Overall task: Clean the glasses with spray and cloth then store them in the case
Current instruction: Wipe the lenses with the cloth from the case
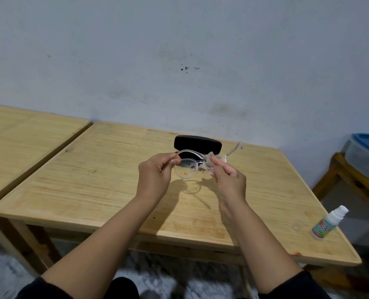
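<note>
Clear-framed glasses (186, 169) are held in the air above the wooden table (93, 180). Dark and orange specks show on the left lens. My left hand (155, 175) pinches the frame at its left end. With a small grey cloth (210, 161) pinched in its fingers, my right hand (228, 178) presses the cloth on the right lens. One temple arm (234, 148) sticks out to the right. Behind the glasses lies the black case (197, 143), partly hidden by them. A white spray bottle (328, 223) stands at the table's right front corner.
A clear small cap (297, 225) lies beside the spray bottle. A second wooden table (17, 137) adjoins on the left. At the right, a wooden stool (338, 169) carries a plastic box with a blue lid (368, 145). The wall is close behind.
</note>
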The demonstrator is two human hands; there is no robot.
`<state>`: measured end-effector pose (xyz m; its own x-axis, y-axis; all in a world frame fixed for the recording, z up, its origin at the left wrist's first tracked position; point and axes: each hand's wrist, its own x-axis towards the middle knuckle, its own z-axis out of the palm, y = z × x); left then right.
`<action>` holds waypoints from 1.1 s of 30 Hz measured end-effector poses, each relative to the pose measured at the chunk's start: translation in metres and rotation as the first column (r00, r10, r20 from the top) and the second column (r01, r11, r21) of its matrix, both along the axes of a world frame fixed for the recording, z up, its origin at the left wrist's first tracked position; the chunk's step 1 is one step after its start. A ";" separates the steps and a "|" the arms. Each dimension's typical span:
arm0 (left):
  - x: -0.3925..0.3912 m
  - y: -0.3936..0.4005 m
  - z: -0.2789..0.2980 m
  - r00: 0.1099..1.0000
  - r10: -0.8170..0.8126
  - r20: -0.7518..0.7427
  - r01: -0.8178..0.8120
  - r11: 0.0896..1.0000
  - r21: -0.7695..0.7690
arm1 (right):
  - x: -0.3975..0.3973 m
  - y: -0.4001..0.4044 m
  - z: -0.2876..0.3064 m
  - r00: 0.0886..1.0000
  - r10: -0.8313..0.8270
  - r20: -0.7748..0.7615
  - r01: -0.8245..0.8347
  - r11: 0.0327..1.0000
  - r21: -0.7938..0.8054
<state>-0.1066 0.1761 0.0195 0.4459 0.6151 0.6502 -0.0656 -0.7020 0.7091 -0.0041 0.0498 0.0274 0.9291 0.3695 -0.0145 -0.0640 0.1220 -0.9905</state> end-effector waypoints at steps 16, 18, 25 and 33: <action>-0.001 0.010 0.004 0.993 0.112 -0.039 -0.116 0.986 -0.122 | -0.010 -0.010 -0.008 0.989 0.034 -0.146 -0.028 0.999 0.043; -0.001 0.011 0.004 0.991 0.125 -0.040 -0.129 0.983 -0.129 | -0.015 -0.010 -0.008 0.985 0.001 -0.172 0.010 0.998 0.059; 0.002 0.005 -0.001 0.993 0.110 -0.046 -0.115 0.986 -0.119 | -0.034 0.001 -0.011 0.967 0.056 -0.247 -0.024 0.991 0.130; 0.007 -0.008 -0.001 0.998 0.054 -0.036 -0.057 0.995 -0.083 | -0.042 0.017 -0.010 0.965 0.045 -0.258 0.009 0.979 0.203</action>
<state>-0.1000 0.1684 0.0186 0.4302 0.6913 0.5805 -0.0032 -0.6419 0.7668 -0.0459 0.0673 0.0173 0.8963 0.4060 -0.1783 -0.3197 0.3129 -0.8944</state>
